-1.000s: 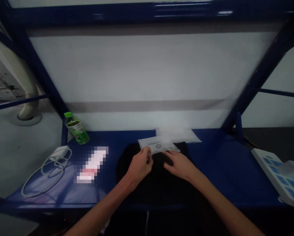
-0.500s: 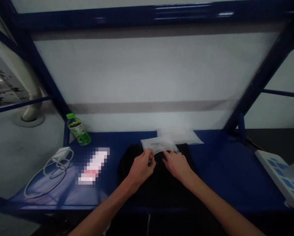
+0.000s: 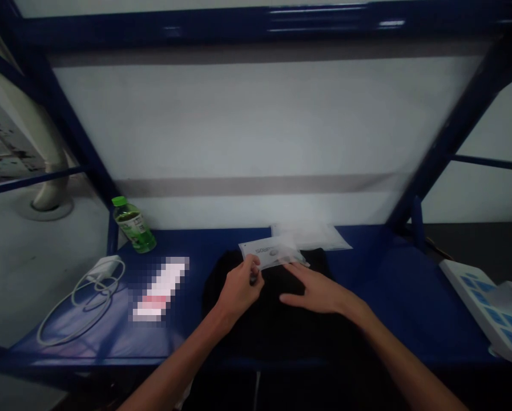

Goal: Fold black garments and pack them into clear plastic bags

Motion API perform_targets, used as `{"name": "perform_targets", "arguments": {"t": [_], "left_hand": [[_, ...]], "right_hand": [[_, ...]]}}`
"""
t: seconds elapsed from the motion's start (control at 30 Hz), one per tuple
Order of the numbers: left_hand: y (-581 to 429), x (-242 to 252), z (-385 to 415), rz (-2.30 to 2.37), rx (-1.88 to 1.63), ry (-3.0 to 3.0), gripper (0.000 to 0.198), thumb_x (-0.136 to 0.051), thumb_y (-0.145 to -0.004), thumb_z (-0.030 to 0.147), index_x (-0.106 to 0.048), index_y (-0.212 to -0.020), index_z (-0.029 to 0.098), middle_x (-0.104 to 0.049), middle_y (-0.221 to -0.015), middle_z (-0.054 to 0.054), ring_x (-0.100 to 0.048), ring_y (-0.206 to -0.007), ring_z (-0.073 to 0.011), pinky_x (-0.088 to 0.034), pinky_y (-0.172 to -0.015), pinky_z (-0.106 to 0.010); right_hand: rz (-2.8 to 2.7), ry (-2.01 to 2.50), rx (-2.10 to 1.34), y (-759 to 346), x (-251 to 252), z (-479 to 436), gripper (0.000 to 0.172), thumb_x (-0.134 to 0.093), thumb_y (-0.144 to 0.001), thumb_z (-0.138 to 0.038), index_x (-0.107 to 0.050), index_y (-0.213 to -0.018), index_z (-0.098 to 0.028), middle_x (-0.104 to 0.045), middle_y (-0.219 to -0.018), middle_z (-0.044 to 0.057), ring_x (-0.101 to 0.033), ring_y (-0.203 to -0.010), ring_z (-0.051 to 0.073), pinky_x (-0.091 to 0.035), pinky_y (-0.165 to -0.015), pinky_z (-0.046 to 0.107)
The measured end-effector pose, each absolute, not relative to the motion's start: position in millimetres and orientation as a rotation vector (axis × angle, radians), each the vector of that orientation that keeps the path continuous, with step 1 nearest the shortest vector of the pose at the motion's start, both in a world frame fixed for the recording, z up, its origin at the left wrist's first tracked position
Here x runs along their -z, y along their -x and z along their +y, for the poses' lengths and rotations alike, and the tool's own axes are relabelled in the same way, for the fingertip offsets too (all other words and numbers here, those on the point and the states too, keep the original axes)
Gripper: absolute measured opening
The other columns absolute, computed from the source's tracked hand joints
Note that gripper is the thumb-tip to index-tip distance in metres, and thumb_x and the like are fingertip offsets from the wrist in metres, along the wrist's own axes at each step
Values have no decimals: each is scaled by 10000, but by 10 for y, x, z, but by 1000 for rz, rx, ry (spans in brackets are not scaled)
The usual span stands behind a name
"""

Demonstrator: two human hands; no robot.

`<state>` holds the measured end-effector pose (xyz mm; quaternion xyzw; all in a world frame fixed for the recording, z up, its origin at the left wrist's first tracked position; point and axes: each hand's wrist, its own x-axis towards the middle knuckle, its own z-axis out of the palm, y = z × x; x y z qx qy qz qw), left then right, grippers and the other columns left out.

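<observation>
At the left of the blue table (image 3: 379,291), a white charger (image 3: 105,266) with its looped cable (image 3: 45,331) lies near a green drink bottle (image 3: 136,231) and a pixelated pale item (image 3: 161,289). In the middle, the left hand (image 3: 241,282) pinches the near left edge of a clear plastic pouch (image 3: 273,252) between thumb and fingers, over the far part of a black bundle (image 3: 215,285). The right hand (image 3: 313,288) has its thumb spread apart and its fingertips at the pouch's near right edge, whether inside or under I cannot tell, with a second pouch (image 3: 324,237) just behind and a tissue box (image 3: 474,294) well apart at the far right.
</observation>
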<state>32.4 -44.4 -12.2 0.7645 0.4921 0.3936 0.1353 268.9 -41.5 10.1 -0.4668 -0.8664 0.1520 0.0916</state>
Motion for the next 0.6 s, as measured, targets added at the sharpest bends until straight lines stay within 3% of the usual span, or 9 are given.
{"name": "perform_targets", "arguments": {"t": [0.1, 0.23, 0.4, 0.5, 0.6], "left_hand": [[-315, 116, -443, 1413, -1121, -2198, 219, -538, -853, 165, -468, -1048, 238, -624, -861, 2, -643, -741, -150, -522, -685, -256], [-332, 119, -444, 1387, -1104, -2189, 233, -547, -855, 173, -477, -1066, 241, -632, -879, 2, -653, -747, -146, -533, -697, -253], [-358, 122, -454, 1382, -1161, -2173, 215, -533, -877, 187, -470, -1075, 240, -614, -865, 3, -658, -781, -148, -542, -710, -250], [-367, 133, -475, 1363, -1162, -2227, 219, -529, -878, 176, -477, -1080, 242, -620, -889, 1, -659, -777, -144, -540, -705, -248], [-369, 146, -491, 1328, -1137, -2318, 223, -525, -877, 152, -488, -1075, 248, -633, -908, 3, -659, -788, -145, -532, -712, -252]], "right_hand": [[-2640, 1320, -490, -2835, -47, -410, 834, -560, -891, -570, -153, -1571, -312, -281, -1604, 113, -366, -1413, 323, -393, -1080, 440], [-2644, 1407, -206, -2689, -36, -414, 664, -476, -948, -326, -219, -1561, -308, -382, -1541, 149, -576, -1224, 334, -488, -956, 468], [-2609, 1695, 32, -2348, -135, -380, 540, -455, -955, -333, -395, -1482, -230, -558, -1370, 202, -696, -964, 318, -536, -790, 446], [-2549, 1778, 69, -2181, -184, -303, 390, -434, -971, -351, -590, -1290, -189, -701, -1126, 180, -707, -910, 313, -527, -774, 434], [-2482, 1828, 100, -2046, -205, -229, 387, -375, -999, -367, -690, -1094, -162, -740, -978, 169, -711, -883, 315, -523, -738, 407]]}}
